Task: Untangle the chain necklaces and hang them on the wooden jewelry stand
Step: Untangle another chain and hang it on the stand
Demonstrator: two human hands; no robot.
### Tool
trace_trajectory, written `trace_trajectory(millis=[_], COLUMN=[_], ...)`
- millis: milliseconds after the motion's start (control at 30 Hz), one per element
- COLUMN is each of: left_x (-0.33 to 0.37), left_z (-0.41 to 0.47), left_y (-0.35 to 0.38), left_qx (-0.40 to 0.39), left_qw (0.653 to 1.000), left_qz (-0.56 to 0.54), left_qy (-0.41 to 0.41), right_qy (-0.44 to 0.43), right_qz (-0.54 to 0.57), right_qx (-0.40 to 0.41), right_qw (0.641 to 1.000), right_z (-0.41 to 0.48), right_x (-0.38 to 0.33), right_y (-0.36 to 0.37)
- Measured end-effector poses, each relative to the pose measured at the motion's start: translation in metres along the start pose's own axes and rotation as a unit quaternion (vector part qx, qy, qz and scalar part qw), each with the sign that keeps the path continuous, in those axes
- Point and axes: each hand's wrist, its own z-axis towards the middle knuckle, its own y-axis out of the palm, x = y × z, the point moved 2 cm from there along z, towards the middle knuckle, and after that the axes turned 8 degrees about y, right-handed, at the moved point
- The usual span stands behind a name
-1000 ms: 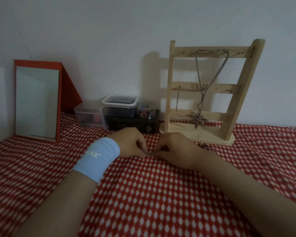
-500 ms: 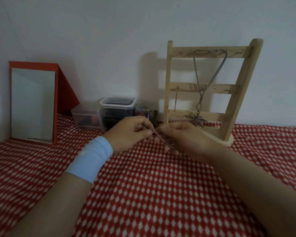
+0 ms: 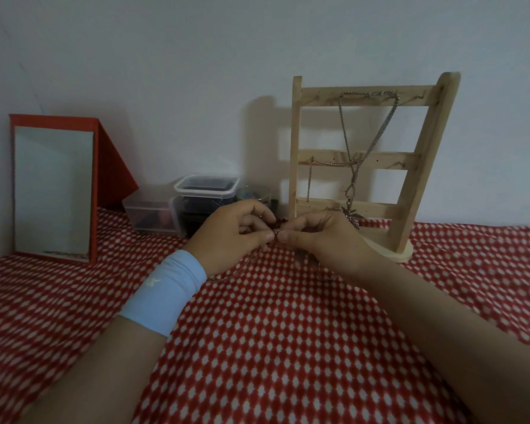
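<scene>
While both hands meet at the centre of the frame, the left hand (image 3: 233, 237) and the right hand (image 3: 322, 240) each pinch a thin silver chain necklace (image 3: 276, 235) between thumb and forefinger, just above the red cloth with white diamond dots (image 3: 273, 347). Right of centre, behind the right hand, the pale wooden ladder-shaped jewelry stand (image 3: 410, 162) carries a silver leaf-pendant necklace (image 3: 346, 142) on its top rung and a short chain (image 3: 311, 179) on the middle one. A red-framed mirror (image 3: 54, 191) stands at the left.
</scene>
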Motion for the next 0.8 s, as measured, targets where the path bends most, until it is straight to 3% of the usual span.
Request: trace_trajectory(millis=[233, 567, 800], left_x=[0.000, 0.002, -0.010], left_z=[-0.001, 0.001, 0.001], left_y=[0.007, 0.011, 0.024], left_qx=[0.017, 0.015, 0.035], left_qw=[0.999, 0.996, 0.956], left_qz=[0.000, 0.040, -0.167], left_qy=[-0.044, -0.082, -0.239], right_qy=[-0.080, -0.101, -0.069], right_qz=[-0.063, -0.152, -0.074], right_qx=[0.055, 0.116, 0.120], right_qw=[0.993, 0.976, 0.988], right_z=[0.003, 0.005, 0.005], right_x=[0.005, 0.011, 0.013], right_y=[-0.002, 0.002, 0.005])
